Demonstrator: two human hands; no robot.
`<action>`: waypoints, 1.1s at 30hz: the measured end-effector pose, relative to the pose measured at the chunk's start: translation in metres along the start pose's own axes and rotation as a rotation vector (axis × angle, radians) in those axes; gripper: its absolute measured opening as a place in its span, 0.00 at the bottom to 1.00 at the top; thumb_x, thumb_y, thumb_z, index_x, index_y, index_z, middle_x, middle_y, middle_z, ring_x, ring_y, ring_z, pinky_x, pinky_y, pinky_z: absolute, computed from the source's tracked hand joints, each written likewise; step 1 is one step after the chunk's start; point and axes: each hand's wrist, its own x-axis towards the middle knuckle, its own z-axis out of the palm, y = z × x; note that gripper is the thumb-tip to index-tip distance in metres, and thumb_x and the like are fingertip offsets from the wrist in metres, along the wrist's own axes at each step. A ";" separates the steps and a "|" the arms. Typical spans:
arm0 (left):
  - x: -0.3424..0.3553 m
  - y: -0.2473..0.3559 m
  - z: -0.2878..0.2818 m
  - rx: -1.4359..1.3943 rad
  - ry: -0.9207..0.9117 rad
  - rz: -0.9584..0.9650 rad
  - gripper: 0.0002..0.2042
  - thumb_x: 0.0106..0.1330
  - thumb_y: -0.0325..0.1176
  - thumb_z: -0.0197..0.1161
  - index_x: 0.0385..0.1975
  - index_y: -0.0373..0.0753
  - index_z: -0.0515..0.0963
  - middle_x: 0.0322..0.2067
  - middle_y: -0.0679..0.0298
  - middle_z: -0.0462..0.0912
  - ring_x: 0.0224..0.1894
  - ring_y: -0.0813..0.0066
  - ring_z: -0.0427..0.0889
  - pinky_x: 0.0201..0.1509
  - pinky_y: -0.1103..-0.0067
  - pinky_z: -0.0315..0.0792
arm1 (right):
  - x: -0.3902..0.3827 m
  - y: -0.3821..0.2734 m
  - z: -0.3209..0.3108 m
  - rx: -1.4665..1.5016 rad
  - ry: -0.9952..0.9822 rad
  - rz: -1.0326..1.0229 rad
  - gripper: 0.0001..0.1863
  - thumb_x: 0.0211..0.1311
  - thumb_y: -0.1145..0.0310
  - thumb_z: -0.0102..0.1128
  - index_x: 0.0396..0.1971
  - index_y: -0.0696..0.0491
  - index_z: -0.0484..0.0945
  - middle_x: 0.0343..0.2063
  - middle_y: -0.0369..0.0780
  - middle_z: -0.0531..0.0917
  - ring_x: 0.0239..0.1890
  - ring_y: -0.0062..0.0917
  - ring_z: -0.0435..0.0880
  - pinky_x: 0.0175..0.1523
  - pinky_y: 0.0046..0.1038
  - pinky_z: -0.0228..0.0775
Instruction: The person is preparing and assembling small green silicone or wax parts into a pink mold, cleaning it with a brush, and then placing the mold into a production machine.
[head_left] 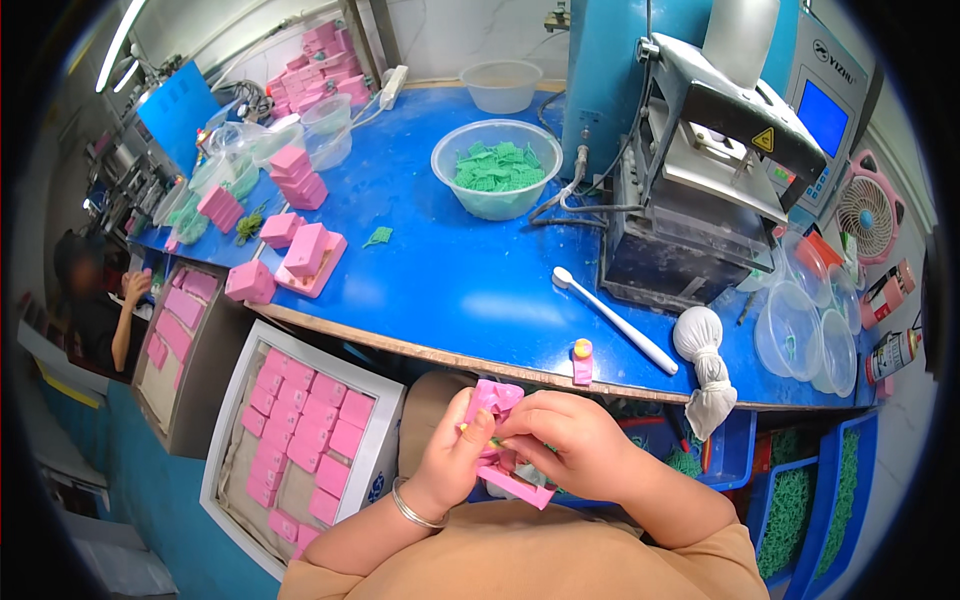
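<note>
My left hand (455, 460) grips a pink block-like mould (515, 487) below the bench edge. My right hand (565, 440) has its fingers closed at the mould's middle, over a small yellow-green bit whose shape is mostly hidden. On the bench just beyond stands a small pink piece with a yellow top (582, 362). A white toothbrush-like brush (620, 325) lies to its right, beside a white tied cloth bundle (700, 360).
A bowl of green pieces (496, 170), a press machine (700, 180), stacked pink blocks (298, 180) and clear containers (790, 340) occupy the blue bench (420, 300). Trays of pink blocks (225, 495) are lower left, blue bins (820, 540) lower right. A co-worker (105, 320) sits at left.
</note>
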 end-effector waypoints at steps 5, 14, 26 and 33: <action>-0.002 0.001 0.001 0.004 -0.026 -0.088 0.15 0.70 0.42 0.42 0.46 0.36 0.63 0.33 0.63 0.72 0.27 0.80 0.74 0.30 0.83 0.70 | -0.003 0.001 0.001 -0.033 -0.066 0.005 0.07 0.48 0.76 0.58 0.30 0.57 0.74 0.25 0.41 0.78 0.29 0.35 0.78 0.33 0.31 0.71; -0.004 0.007 0.005 -0.040 -0.032 -0.116 0.17 0.71 0.44 0.40 0.47 0.36 0.63 0.33 0.62 0.72 0.27 0.80 0.74 0.31 0.84 0.71 | -0.005 -0.006 -0.005 -0.023 -0.051 0.112 0.05 0.51 0.77 0.57 0.30 0.56 0.73 0.23 0.41 0.78 0.27 0.35 0.79 0.31 0.31 0.71; -0.003 0.006 0.008 0.168 0.031 0.030 0.18 0.69 0.46 0.43 0.45 0.35 0.60 0.36 0.62 0.72 0.28 0.82 0.75 0.32 0.85 0.72 | -0.010 0.001 -0.006 -0.204 -0.055 -0.076 0.11 0.47 0.79 0.57 0.32 0.56 0.70 0.27 0.40 0.77 0.31 0.34 0.79 0.32 0.31 0.70; 0.006 0.006 0.008 0.167 0.032 0.099 0.18 0.67 0.44 0.47 0.44 0.34 0.61 0.39 0.59 0.73 0.29 0.81 0.75 0.32 0.83 0.73 | -0.016 0.002 -0.006 -0.082 0.135 0.049 0.08 0.50 0.79 0.58 0.31 0.57 0.71 0.27 0.42 0.78 0.30 0.35 0.79 0.34 0.29 0.71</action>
